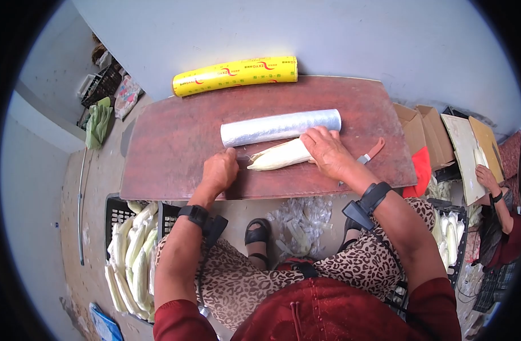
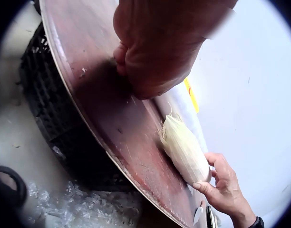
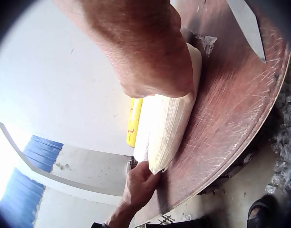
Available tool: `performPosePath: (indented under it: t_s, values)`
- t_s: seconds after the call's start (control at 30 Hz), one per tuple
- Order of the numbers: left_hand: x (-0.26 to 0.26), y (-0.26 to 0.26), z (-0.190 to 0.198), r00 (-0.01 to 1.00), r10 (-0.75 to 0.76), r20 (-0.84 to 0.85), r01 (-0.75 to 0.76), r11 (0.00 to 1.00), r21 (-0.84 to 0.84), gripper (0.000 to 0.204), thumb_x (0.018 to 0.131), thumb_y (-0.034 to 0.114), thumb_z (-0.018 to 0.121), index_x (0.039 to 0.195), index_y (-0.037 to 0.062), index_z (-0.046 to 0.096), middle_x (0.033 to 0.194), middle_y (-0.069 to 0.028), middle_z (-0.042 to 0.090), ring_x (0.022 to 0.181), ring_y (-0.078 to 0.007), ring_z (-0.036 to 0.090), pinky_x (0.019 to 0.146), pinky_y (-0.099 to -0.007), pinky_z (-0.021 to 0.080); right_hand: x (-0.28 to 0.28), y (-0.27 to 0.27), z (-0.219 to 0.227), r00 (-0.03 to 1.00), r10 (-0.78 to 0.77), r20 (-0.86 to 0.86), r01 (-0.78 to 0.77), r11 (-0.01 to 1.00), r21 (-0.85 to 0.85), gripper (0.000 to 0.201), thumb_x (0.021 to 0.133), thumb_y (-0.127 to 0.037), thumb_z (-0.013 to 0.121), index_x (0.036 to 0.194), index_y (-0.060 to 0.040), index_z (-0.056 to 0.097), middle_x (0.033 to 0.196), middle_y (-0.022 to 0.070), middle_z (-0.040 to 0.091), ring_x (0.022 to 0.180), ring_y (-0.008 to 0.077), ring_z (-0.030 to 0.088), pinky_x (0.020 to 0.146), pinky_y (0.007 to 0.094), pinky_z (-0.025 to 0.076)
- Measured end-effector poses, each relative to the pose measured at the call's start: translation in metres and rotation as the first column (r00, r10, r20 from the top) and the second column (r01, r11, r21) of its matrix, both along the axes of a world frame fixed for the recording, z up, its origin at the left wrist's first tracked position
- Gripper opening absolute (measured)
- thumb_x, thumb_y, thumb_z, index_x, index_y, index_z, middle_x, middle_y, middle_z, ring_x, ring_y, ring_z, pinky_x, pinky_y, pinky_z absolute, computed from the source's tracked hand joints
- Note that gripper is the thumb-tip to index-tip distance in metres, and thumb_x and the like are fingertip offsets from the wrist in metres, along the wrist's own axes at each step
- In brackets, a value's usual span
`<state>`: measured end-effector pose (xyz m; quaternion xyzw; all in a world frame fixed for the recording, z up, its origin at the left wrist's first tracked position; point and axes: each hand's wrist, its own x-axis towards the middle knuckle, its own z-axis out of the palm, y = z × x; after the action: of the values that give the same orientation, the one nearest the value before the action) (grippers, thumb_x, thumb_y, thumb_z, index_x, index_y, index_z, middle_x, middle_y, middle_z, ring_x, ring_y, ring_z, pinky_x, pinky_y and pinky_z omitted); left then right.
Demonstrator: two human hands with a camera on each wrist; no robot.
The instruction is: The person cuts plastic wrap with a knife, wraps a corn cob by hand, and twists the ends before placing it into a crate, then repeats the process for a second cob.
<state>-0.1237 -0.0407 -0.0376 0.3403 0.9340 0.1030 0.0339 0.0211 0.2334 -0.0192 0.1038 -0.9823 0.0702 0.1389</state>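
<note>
On the reddish-brown table lies a husked-over ear of corn (image 1: 280,156), its pointed, silky tip toward the left. My right hand (image 1: 327,152) grips its thick end, thumb on the near side in the left wrist view. Just behind the corn is a roll of clear plastic film (image 1: 280,127). Beside the corn's tip, my left hand (image 1: 220,170) has its fingers curled and pinches what looks like the edge of clear film (image 1: 243,158). Its fingertips are partly hidden. A knife (image 1: 371,151) with an orange-brown handle lies right of my right hand.
A yellow printed roll (image 1: 237,76) lies along the table's back edge by the wall. Crates of corn stand low at the left (image 1: 136,250) and right (image 1: 450,233). Crumpled plastic (image 1: 303,221) covers floor below. Another person's hand (image 1: 487,177) is at far right.
</note>
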Motion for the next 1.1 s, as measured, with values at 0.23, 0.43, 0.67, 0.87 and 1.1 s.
performPosePath:
  t_s: [0.23, 0.43, 0.67, 0.87, 1.1]
  values:
    - [0.005, -0.02, -0.001, 1.0, -0.004, 0.009, 0.003, 0.998, 0.063, 0.015, 0.084, 0.014, 0.054, 0.094, 0.0042, 0.06, 0.091, -0.0208, 0.068, 0.088, -0.0428, 0.064, 0.077, -0.0516, 0.05, 0.0, -0.001, -0.001, 1.0, 0.003, -0.016, -0.004, 1.0, -0.019, 0.036, 0.08, 0.002, 0.056, 0.115, -0.0045, 0.052, 0.117, 0.0106, 0.051, 0.116, 0.0294, 0.046, 0.092, 0.0429, 0.036]
    - [0.003, -0.026, 0.003, 0.975, 0.082, 0.209, -0.104, 0.99, 0.099, 0.024, 0.083, 0.015, 0.055, 0.103, 0.0025, 0.062, 0.091, -0.024, 0.068, 0.089, -0.0441, 0.064, 0.08, -0.0494, 0.051, 0.0, 0.0, 0.0, 1.0, 0.006, 0.011, -0.005, 1.0, -0.023, 0.037, 0.079, 0.002, 0.057, 0.114, -0.0047, 0.052, 0.117, 0.0103, 0.05, 0.117, 0.0296, 0.046, 0.093, 0.043, 0.036]
    - [0.003, -0.006, 0.013, 0.957, 0.12, 0.262, -0.188, 0.95, 0.249, 0.025, 0.084, 0.014, 0.055, 0.106, 0.0028, 0.061, 0.091, -0.0251, 0.068, 0.09, -0.0434, 0.065, 0.08, -0.05, 0.052, 0.001, 0.0, 0.0, 1.0, 0.012, -0.016, -0.012, 1.0, -0.01, 0.038, 0.079, 0.001, 0.057, 0.115, -0.0055, 0.052, 0.117, 0.0102, 0.05, 0.117, 0.0297, 0.045, 0.092, 0.043, 0.036]
    - [-0.002, -0.004, -0.003, 0.997, 0.063, 0.051, -0.065, 0.997, 0.044, 0.015, 0.086, 0.016, 0.053, 0.096, 0.0054, 0.058, 0.087, -0.0234, 0.067, 0.086, -0.0436, 0.063, 0.075, -0.0525, 0.05, 0.0, 0.0, 0.0, 1.0, 0.016, -0.01, -0.016, 1.0, -0.016, 0.037, 0.079, 0.001, 0.057, 0.115, -0.0055, 0.052, 0.117, 0.0102, 0.05, 0.117, 0.0294, 0.046, 0.092, 0.0428, 0.037]
    - [0.005, -0.014, 0.004, 0.995, 0.05, 0.088, -0.05, 0.999, 0.008, 0.014, 0.086, 0.016, 0.053, 0.093, 0.0055, 0.059, 0.088, -0.0241, 0.067, 0.087, -0.045, 0.063, 0.076, -0.0526, 0.049, 0.0, -0.001, -0.001, 1.0, 0.006, -0.01, -0.006, 1.0, -0.029, 0.036, 0.078, 0.002, 0.057, 0.114, -0.0058, 0.053, 0.117, 0.0099, 0.051, 0.118, 0.0295, 0.045, 0.094, 0.0429, 0.036]
